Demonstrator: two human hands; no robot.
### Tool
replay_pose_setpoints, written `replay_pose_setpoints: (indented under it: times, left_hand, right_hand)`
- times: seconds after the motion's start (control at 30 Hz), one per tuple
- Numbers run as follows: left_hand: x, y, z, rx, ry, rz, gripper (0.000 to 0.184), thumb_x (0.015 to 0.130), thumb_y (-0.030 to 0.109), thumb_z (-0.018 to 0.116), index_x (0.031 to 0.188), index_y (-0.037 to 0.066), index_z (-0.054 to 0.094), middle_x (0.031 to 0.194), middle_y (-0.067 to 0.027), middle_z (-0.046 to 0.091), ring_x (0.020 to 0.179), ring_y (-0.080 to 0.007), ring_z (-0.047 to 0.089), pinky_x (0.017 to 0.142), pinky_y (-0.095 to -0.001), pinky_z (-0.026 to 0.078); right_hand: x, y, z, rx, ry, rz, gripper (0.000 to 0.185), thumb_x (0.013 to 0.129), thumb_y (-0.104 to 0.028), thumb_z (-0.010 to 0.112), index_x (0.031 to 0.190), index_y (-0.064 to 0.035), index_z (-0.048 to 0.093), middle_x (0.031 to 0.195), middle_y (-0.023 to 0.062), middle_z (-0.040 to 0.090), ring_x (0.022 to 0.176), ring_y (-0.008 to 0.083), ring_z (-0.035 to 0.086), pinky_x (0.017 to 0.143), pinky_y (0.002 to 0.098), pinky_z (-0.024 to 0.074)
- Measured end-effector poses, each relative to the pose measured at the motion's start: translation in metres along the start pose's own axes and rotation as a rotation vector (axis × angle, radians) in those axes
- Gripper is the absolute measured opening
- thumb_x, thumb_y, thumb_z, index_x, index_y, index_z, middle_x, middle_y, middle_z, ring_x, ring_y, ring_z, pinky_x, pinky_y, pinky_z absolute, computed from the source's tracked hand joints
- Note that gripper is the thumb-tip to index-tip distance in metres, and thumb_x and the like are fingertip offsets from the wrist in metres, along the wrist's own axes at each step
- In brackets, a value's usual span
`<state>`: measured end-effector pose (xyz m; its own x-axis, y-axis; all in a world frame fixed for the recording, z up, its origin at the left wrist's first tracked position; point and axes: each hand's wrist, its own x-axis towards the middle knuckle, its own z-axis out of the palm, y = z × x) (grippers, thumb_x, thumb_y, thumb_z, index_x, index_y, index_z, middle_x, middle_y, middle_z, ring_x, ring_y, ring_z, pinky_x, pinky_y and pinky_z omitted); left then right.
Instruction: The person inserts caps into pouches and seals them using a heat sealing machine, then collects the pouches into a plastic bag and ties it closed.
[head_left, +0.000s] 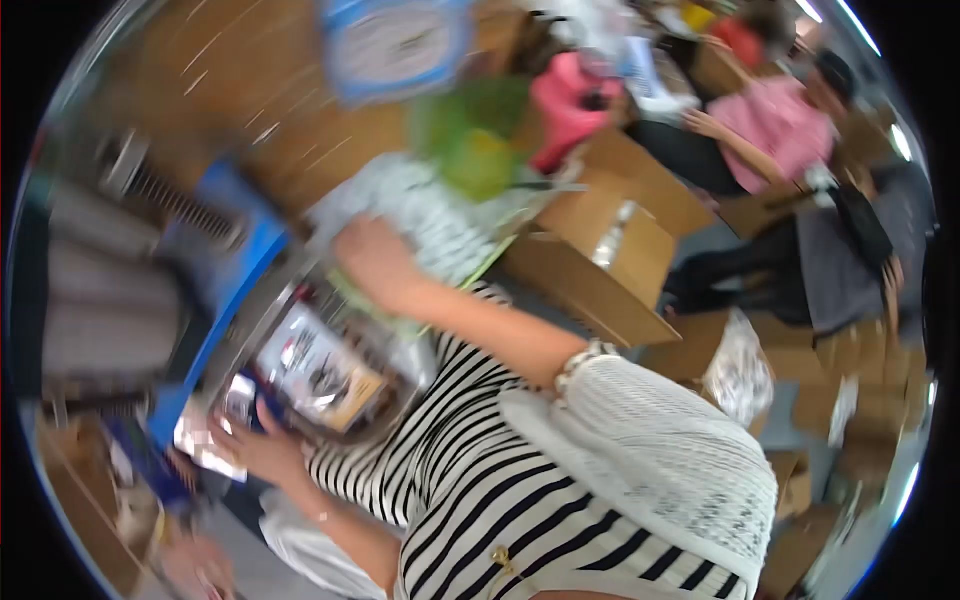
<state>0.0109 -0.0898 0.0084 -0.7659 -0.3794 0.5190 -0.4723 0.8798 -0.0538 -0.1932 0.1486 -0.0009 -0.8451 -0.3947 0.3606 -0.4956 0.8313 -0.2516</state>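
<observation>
The whole view is tilted and smeared by motion. My right hand [380, 265] reaches onto a heap of small grey-white pieces [425, 215]; its fingers are blurred and partly hidden, so I cannot tell whether it grips any. Lower left, my left hand [265, 450] has its thumb and fingers apart beside a clear plastic container [395, 400]. Inside or on that container I see a printed card [320, 365] and brownish contents. Close to the left fingers lies a shiny, pale wrapper-like thing [205, 440], too blurred to name.
A blue-rimmed scale-like dial [395, 45] and a translucent green container [470, 140] stand on the brown table [240, 70]. A blue metal frame [215, 320] with a spring [190, 205] borders the left. Open cardboard boxes [600, 235] stand right; people work beyond.
</observation>
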Motion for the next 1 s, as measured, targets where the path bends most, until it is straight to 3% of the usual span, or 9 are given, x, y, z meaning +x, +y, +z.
replay_pose_setpoints:
  times: [0.07, 0.2, 0.4, 0.5, 0.53, 0.63, 0.7, 0.83, 1.0]
  left_hand:
    - [-0.025, 0.001, 0.019, -0.119, -0.040, 0.031, 0.064, 0.090, 0.041, 0.060, 0.135, -0.002, 0.045, 0.140, -0.0244, 0.042, 0.126, -0.0412, 0.041, 0.106, -0.0475, 0.033]
    - [-0.050, -0.002, 0.011, -0.263, -0.017, 0.084, 0.045, 0.089, 0.028, 0.061, 0.124, 0.001, 0.056, 0.123, -0.0187, 0.057, 0.111, -0.0398, 0.053, 0.096, -0.0468, 0.041]
    - [-0.030, -0.017, 0.010, -0.384, 0.008, 0.103, 0.026, 0.091, 0.020, 0.058, 0.103, -0.001, 0.066, 0.103, -0.0198, 0.064, 0.096, -0.0382, 0.059, 0.086, -0.0461, 0.045]
    - [-0.016, -0.006, -0.032, -0.295, -0.050, -0.005, 0.018, 0.090, 0.014, 0.062, 0.095, -0.003, 0.066, 0.094, -0.0149, 0.067, 0.085, -0.0295, 0.063, 0.080, -0.0387, 0.049]
    - [-0.016, -0.001, -0.044, -0.302, -0.054, 0.005, 0.018, 0.090, 0.014, 0.062, 0.095, -0.003, 0.066, 0.094, -0.0149, 0.067, 0.085, -0.0295, 0.063, 0.080, -0.0387, 0.049]
    - [-0.015, 0.030, -0.079, -1.071, -0.315, -0.479, 0.023, 0.092, 0.019, 0.063, 0.093, -0.004, 0.066, 0.088, -0.0097, 0.065, 0.077, -0.0159, 0.061, 0.072, -0.0330, 0.049]
    - [-0.018, 0.042, -0.072, -1.056, -0.391, -0.397, 0.025, 0.092, 0.020, 0.063, 0.094, -0.004, 0.066, 0.088, -0.0083, 0.065, 0.077, -0.0136, 0.060, 0.072, -0.0312, 0.049]
    - [-0.029, 0.069, -0.050, -1.096, -0.574, -0.313, 0.027, 0.093, 0.021, 0.063, 0.100, -0.005, 0.066, 0.092, -0.0062, 0.064, 0.080, -0.0095, 0.057, 0.074, -0.0266, 0.048]
    - [-0.039, 0.100, -0.047, -1.442, -0.571, -0.574, 0.031, 0.093, 0.019, 0.063, 0.109, -0.007, 0.065, 0.100, -0.0104, 0.067, 0.085, -0.0123, 0.059, 0.077, -0.0253, 0.047]
  right_hand:
    - [-0.006, 0.005, -0.023, 0.150, 0.110, -0.118, 0.019, 0.073, -0.015, 0.061, 0.091, -0.0065, 0.061, 0.090, 0.0103, 0.062, 0.092, 0.0286, 0.056, 0.082, 0.0426, 0.0419]
    - [-0.018, 0.013, -0.039, 0.506, 0.090, 0.021, 0.019, 0.078, -0.016, 0.063, 0.095, -0.0076, 0.059, 0.089, 0.0109, 0.061, 0.091, 0.0301, 0.056, 0.084, 0.0424, 0.0399]
    - [-0.040, 0.009, -0.055, 0.591, 0.105, 0.075, 0.013, 0.084, -0.015, 0.061, 0.095, -0.0075, 0.059, 0.089, 0.0117, 0.060, 0.091, 0.0311, 0.055, 0.083, 0.0427, 0.0404]
    - [-0.046, 0.003, -0.069, 0.595, 0.086, 0.064, 0.013, 0.084, -0.015, 0.061, 0.095, -0.0072, 0.059, 0.090, 0.0115, 0.059, 0.092, 0.0315, 0.055, 0.081, 0.0435, 0.0413]
    - [-0.048, 0.001, -0.071, 0.693, 0.090, 0.008, 0.014, 0.082, -0.014, 0.061, 0.094, -0.0063, 0.059, 0.089, 0.0121, 0.059, 0.091, 0.0323, 0.056, 0.079, 0.0441, 0.0422]
    - [-0.046, -0.017, -0.084, 0.898, 0.089, -0.123, 0.015, 0.079, -0.013, 0.061, 0.091, -0.0046, 0.058, 0.087, 0.0133, 0.058, 0.089, 0.0338, 0.057, 0.074, 0.0453, 0.0439]
    - [-0.042, -0.030, -0.102, 0.803, 0.071, -0.460, 0.016, 0.076, -0.014, 0.062, 0.089, -0.0047, 0.059, 0.087, 0.0142, 0.057, 0.090, 0.0339, 0.057, 0.074, 0.0447, 0.0461]
    - [-0.035, -0.042, -0.100, 0.574, -0.209, -0.596, 0.017, 0.073, -0.015, 0.064, 0.086, -0.0044, 0.059, 0.089, 0.0147, 0.057, 0.091, 0.0340, 0.057, 0.075, 0.0444, 0.0466]
    - [-0.043, -0.046, -0.070, 0.782, -0.197, -0.369, 0.018, 0.075, -0.015, 0.064, 0.088, -0.0031, 0.060, 0.089, 0.0150, 0.057, 0.090, 0.0343, 0.058, 0.076, 0.0436, 0.0465]
